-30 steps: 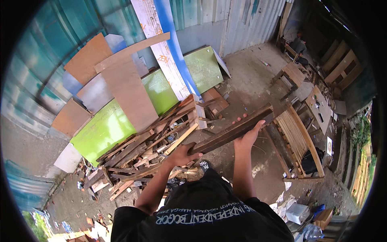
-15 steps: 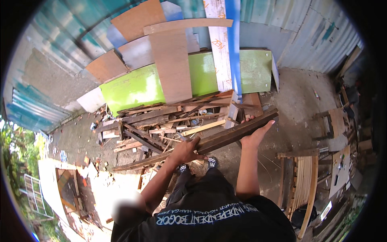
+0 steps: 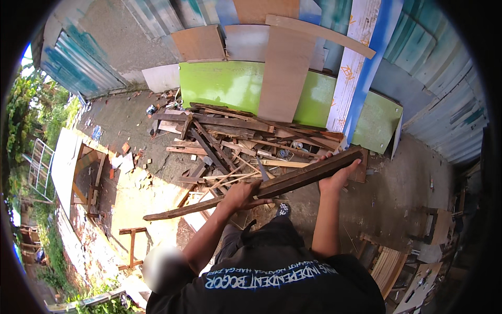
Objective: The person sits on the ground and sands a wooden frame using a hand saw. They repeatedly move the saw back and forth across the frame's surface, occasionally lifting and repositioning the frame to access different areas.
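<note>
A long dark wooden beam (image 3: 300,178) lies slantwise across the front of my body, its right end higher in the picture than its left. My left hand (image 3: 243,197) grips it near the middle, the thumb side lying along the wood. A thin grey piece (image 3: 262,170) shows just past that hand; I cannot make out what it is. Near the right end my right hand (image 3: 339,174) is wrapped round the beam from beneath, fingertips showing over the far edge. Beyond the beam is a heap of loose wood scraps (image 3: 230,125) on the ground.
Green panels (image 3: 222,83) and a brown board (image 3: 286,73) lean against the metal wall behind the heap. A wooden frame (image 3: 90,183) stands at left, with a small wooden stand (image 3: 132,248) nearer. Stacked slats (image 3: 388,269) lie at lower right. Rubble litters the left ground.
My view has swung left, so the wall and heap sit farther right in the picture, and the small wooden stand shows. Both hands keep their hold on the beam.
</note>
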Available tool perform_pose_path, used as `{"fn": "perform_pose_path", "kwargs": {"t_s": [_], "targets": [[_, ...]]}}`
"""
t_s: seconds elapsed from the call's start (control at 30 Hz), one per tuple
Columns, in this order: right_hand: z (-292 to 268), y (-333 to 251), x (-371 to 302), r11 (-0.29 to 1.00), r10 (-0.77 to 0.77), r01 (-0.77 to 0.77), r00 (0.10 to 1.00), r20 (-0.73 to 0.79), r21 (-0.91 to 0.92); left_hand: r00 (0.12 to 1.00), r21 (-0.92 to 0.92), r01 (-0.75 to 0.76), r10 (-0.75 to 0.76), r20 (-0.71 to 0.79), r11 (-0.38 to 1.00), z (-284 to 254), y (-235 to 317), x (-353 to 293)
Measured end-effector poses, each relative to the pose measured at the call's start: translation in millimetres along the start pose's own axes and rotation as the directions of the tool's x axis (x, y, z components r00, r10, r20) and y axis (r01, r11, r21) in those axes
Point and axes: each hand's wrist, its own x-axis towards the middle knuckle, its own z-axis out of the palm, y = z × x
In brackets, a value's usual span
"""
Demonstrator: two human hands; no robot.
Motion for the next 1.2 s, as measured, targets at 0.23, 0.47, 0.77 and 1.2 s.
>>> {"fn": "perform_pose_path", "kwargs": {"t_s": [0.23,0.47,0.77,1.2], "targets": [[32.3,123.1,-52.2,0.987,0.079,-0.085,0.996,-0.048,-0.140,0.980,-0.054,0.141,-0.147,-0.131,0.989,12.9,-97.2,-102.3],[50.5,281.5,-150.5,0.941,0.249,-0.219,0.964,0.090,-0.258,0.929,-0.101,0.303,-0.317,-0.190,0.948,21.1,-208.5,-248.0],[61.9,404.8,-199.9,0.829,0.319,-0.201,0.936,0.145,-0.522,0.851,-0.177,0.404,-0.440,-0.287,0.897,15.0,-282.0,-351.0],[74.1,470.8,-133.8,0.812,0.447,-0.343,0.886,0.125,-0.472,0.734,-0.440,0.455,-0.606,-0.307,0.774,39.9,-339.5,-306.1]]}}
